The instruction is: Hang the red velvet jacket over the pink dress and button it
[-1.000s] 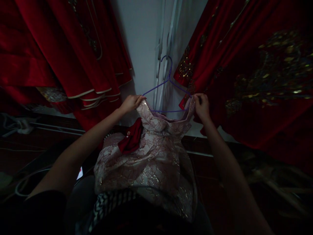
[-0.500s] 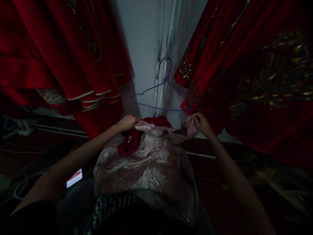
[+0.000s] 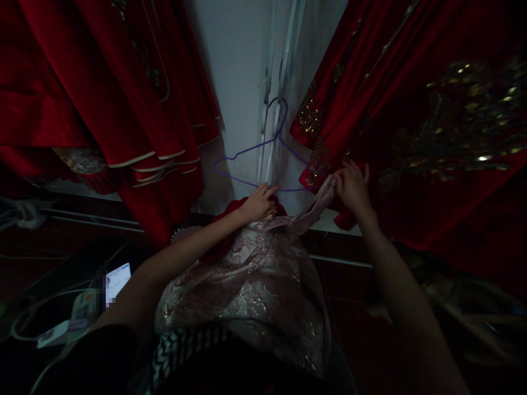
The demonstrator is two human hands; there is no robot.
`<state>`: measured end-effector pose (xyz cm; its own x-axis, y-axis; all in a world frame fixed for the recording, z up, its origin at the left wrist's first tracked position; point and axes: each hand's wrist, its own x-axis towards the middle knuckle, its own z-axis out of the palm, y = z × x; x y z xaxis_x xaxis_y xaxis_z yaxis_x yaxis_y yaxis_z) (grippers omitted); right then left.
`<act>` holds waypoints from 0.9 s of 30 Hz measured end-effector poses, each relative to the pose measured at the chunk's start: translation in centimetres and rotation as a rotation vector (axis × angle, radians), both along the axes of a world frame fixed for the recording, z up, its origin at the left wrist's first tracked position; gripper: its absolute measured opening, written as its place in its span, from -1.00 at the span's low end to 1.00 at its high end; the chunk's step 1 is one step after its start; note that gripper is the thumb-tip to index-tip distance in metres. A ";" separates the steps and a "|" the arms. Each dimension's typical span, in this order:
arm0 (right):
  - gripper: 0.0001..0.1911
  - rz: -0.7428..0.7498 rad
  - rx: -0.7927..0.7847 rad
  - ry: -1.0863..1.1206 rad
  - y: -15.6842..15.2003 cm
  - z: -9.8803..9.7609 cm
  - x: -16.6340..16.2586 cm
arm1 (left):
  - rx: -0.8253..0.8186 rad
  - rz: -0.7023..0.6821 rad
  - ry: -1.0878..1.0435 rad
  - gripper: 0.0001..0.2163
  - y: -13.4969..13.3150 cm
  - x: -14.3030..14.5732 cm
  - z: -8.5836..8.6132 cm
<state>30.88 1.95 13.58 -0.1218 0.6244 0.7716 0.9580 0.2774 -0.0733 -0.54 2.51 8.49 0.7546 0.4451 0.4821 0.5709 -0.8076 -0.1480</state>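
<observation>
Across my lap lies a pale pink brocade garment (image 3: 255, 291) with a shiny raised pattern. My left hand (image 3: 258, 206) is at its upper edge, some fingers stretched and others bent against the cloth. To the right, my right hand (image 3: 353, 187) pinches the end of the garment's narrow pink band between thumb and finger, its other fingers apart. The band runs taut and slanting up toward that hand. Just beyond my hands hangs a thin purple clothes hanger (image 3: 247, 148), bare of cloth. Some red fabric (image 3: 230, 211) shows behind and under my left forearm.
Red garments with pale piping (image 3: 135, 109) hang at the left. More red garments with gold sequins (image 3: 465, 120) hang at the right, close to my right hand. Behind the hanger is a pale door-like panel (image 3: 230, 66). A lit phone (image 3: 118, 281) and a white cable lie at lower left.
My left hand has moved right along the garment's upper edge. My right hand has risen and moved slightly right, drawing the band up. The phone and cable are more exposed.
</observation>
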 end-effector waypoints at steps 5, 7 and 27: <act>-0.73 -0.074 -0.018 -0.001 0.6 -1.0 3.2 | 0.001 -0.001 -0.048 -0.70 -2.2 -1.2 0.4; -0.74 -0.075 -0.034 -0.021 0.6 -1.2 3.7 | -0.007 0.005 -0.063 -0.69 -2.5 -1.3 0.8; -0.63 0.050 0.041 0.197 0.7 1.7 -4.5 | -0.194 -0.057 -0.258 -0.66 -3.1 2.5 1.6</act>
